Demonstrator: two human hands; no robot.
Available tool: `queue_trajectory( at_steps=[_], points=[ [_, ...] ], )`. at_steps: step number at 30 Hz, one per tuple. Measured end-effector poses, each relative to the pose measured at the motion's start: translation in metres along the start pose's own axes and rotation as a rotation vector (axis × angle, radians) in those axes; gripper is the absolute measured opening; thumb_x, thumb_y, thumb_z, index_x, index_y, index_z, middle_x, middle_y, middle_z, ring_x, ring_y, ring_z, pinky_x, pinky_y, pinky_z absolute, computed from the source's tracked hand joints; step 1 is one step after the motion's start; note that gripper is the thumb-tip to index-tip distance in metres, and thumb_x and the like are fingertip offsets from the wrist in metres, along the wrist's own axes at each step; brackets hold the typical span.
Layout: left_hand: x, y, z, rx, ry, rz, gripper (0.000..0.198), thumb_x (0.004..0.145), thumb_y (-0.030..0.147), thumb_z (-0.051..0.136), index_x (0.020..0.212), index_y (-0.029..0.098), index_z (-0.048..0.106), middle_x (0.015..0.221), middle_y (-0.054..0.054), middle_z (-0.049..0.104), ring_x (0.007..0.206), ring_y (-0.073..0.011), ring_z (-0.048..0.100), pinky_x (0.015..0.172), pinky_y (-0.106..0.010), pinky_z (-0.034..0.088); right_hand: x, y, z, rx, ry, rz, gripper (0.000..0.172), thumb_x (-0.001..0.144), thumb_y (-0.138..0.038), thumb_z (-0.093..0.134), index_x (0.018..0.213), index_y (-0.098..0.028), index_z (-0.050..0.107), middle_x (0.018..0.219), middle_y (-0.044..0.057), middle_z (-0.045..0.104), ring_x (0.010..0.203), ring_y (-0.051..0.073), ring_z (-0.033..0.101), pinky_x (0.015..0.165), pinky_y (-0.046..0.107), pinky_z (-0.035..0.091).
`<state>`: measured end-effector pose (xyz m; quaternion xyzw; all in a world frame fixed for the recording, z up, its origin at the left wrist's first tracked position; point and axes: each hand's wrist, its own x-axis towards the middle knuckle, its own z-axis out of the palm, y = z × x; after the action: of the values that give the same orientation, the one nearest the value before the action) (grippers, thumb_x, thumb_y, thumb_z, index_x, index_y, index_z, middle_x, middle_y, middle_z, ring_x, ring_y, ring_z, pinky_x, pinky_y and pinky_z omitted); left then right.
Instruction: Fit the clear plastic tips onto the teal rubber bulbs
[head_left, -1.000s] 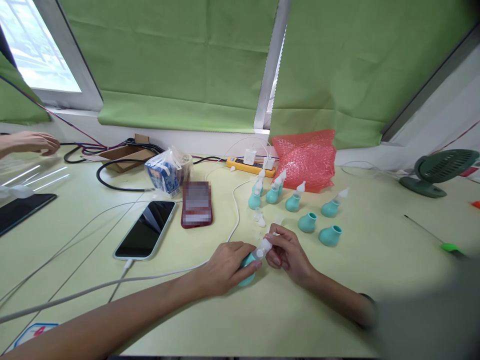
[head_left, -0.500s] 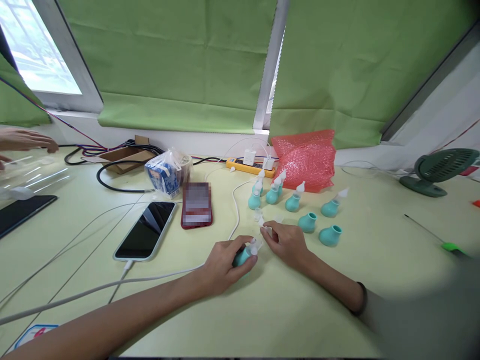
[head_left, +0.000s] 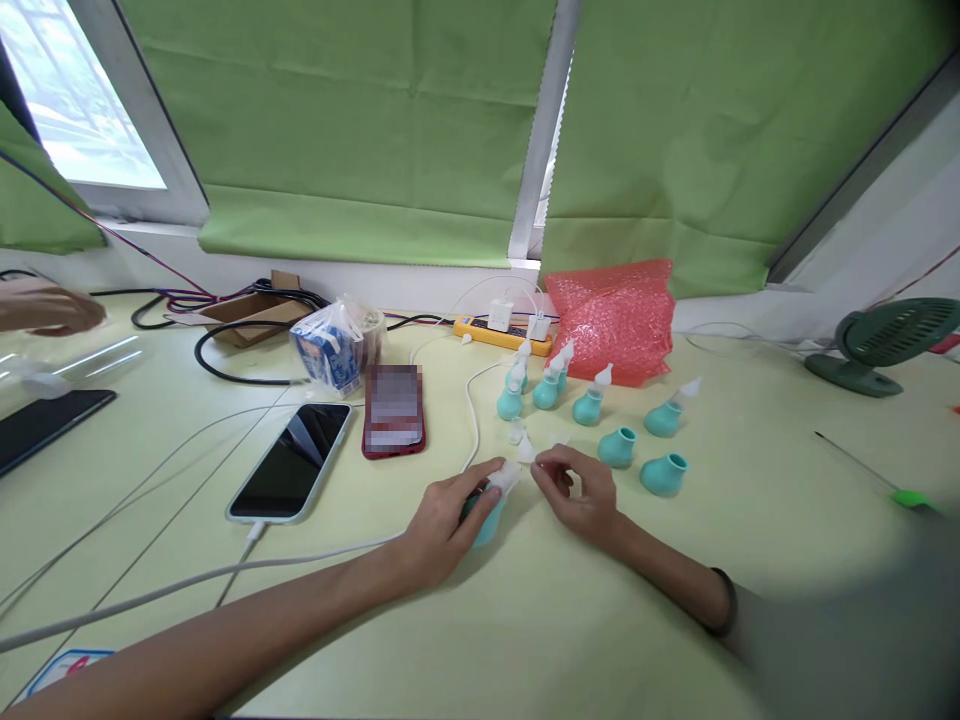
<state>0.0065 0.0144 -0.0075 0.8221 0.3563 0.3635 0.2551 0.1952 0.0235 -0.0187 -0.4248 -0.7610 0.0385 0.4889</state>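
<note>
My left hand [head_left: 448, 520] is wrapped round a teal squeeze bulb [head_left: 491, 522] of a nasal aspirator, whose clear collar [head_left: 507, 477] points up and to the right. Just across from it, my right hand [head_left: 577, 488] pinches a small white nozzle tip [head_left: 526, 450] at its lower edge, thumb and forefinger together. A small clear piece [head_left: 516, 430] lies behind that tip. Two bare teal bulbs, one [head_left: 617, 447] behind the other [head_left: 664, 475], lie right of my right hand. Several bulbs with white tips on, such as this one [head_left: 588, 405], stand farther back.
A red bubble-wrap bag [head_left: 611, 320] and a yellow power strip [head_left: 487, 332] lie along the wall. Left are a pale-cased phone [head_left: 292, 465], a red phone [head_left: 394, 410], and cables. Another person's hand [head_left: 49, 308] is at far left. A green fan [head_left: 885, 340] stands right.
The bulb in my left hand has turned, its collar now nearer the nozzle tip. My right hand has shifted slightly right and down. The other person's hand has moved a little.
</note>
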Motion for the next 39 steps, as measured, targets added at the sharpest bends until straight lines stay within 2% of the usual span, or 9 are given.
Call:
queue_trajectory(
  at_steps=[2, 6, 8, 12, 16, 19, 27, 35, 39],
  points=[
    [-0.001, 0.0, 0.001, -0.051, 0.041, -0.009, 0.026, 0.084, 0.024, 0.037, 0.108, 0.016, 0.046, 0.09, -0.005, 0.061, 0.072, -0.0098, 0.057, 0.066, -0.019, 0.042, -0.004, -0.012, -0.001, 0.17, -0.038, 0.024, 0.008, 0.071, -0.018, 0.054, 0.078, -0.019, 0.049, 0.057, -0.003, 0.049, 0.047, 0.008, 0.044, 0.046, 0.02, 0.038],
    [-0.005, 0.001, 0.003, -0.155, 0.038, 0.073, 0.024, 0.082, 0.019, 0.041, 0.106, 0.017, 0.043, 0.087, -0.004, 0.062, 0.077, -0.0104, 0.058, 0.068, -0.019, 0.044, -0.009, -0.033, 0.0, 0.416, -0.293, 0.23, 0.025, 0.072, -0.026, 0.054, 0.095, -0.018, 0.047, 0.066, 0.0, 0.054, 0.053, 0.009, 0.048, 0.048, 0.02, 0.042],
    [-0.006, 0.001, 0.003, -0.172, 0.01, 0.115, 0.022, 0.082, 0.018, 0.041, 0.104, 0.017, 0.044, 0.093, -0.005, 0.061, 0.083, -0.0115, 0.058, 0.071, -0.02, 0.045, -0.008, -0.038, 0.0, 0.473, -0.36, 0.303, 0.022, 0.076, -0.029, 0.05, 0.094, -0.017, 0.048, 0.062, -0.001, 0.051, 0.051, 0.008, 0.046, 0.045, 0.019, 0.04],
    [-0.003, -0.001, 0.004, -0.152, 0.047, 0.12, 0.016, 0.082, 0.017, 0.042, 0.096, 0.017, 0.05, 0.088, -0.006, 0.062, 0.08, -0.0127, 0.059, 0.072, -0.023, 0.046, -0.007, -0.036, 0.0, 0.519, -0.379, 0.398, 0.015, 0.078, -0.031, 0.047, 0.08, -0.016, 0.05, 0.053, -0.003, 0.045, 0.044, 0.007, 0.042, 0.04, 0.018, 0.035],
    [0.0, -0.001, 0.004, -0.167, 0.144, 0.239, 0.014, 0.079, 0.012, 0.045, 0.089, 0.013, 0.055, 0.094, -0.011, 0.059, 0.089, -0.0161, 0.055, 0.076, -0.029, 0.045, -0.007, -0.032, -0.001, 0.528, -0.395, 0.358, 0.014, 0.079, -0.03, 0.046, 0.078, -0.017, 0.048, 0.056, -0.003, 0.044, 0.046, 0.007, 0.042, 0.043, 0.02, 0.036],
    [0.003, 0.001, 0.002, -0.169, 0.17, 0.295, 0.014, 0.077, 0.009, 0.048, 0.087, 0.012, 0.055, 0.093, -0.012, 0.057, 0.088, -0.0165, 0.052, 0.076, -0.031, 0.044, -0.008, -0.033, -0.003, 0.529, -0.4, 0.336, 0.013, 0.08, -0.029, 0.045, 0.077, -0.017, 0.047, 0.057, -0.003, 0.043, 0.048, 0.008, 0.041, 0.045, 0.021, 0.035],
    [0.011, 0.007, -0.005, -0.162, 0.1, 0.354, 0.008, 0.075, 0.009, 0.052, 0.081, 0.013, 0.057, 0.075, -0.006, 0.058, 0.074, -0.014, 0.047, 0.067, -0.029, 0.043, -0.008, -0.033, -0.009, 0.577, -0.44, 0.319, 0.017, 0.079, -0.032, 0.043, 0.072, -0.017, 0.044, 0.058, -0.003, 0.037, 0.05, 0.008, 0.036, 0.046, 0.021, 0.031],
    [0.016, 0.006, -0.008, 0.102, 0.115, 0.558, 0.009, 0.076, 0.006, 0.048, 0.078, 0.012, 0.053, 0.069, -0.006, 0.054, 0.069, -0.0137, 0.04, 0.062, -0.029, 0.041, -0.008, -0.031, -0.008, 0.619, -0.443, 0.401, 0.02, 0.078, -0.035, 0.045, 0.069, -0.018, 0.043, 0.053, -0.005, 0.036, 0.047, 0.007, 0.035, 0.045, 0.02, 0.03],
    [0.016, 0.004, -0.007, 0.155, 0.061, 0.58, 0.008, 0.076, 0.005, 0.046, 0.078, 0.012, 0.05, 0.07, -0.006, 0.052, 0.072, -0.0145, 0.039, 0.063, -0.029, 0.042, -0.007, -0.034, -0.008, 0.658, -0.461, 0.447, 0.021, 0.076, -0.036, 0.047, 0.067, -0.018, 0.043, 0.054, -0.004, 0.037, 0.048, 0.008, 0.037, 0.044, 0.019, 0.032]
  ],
)
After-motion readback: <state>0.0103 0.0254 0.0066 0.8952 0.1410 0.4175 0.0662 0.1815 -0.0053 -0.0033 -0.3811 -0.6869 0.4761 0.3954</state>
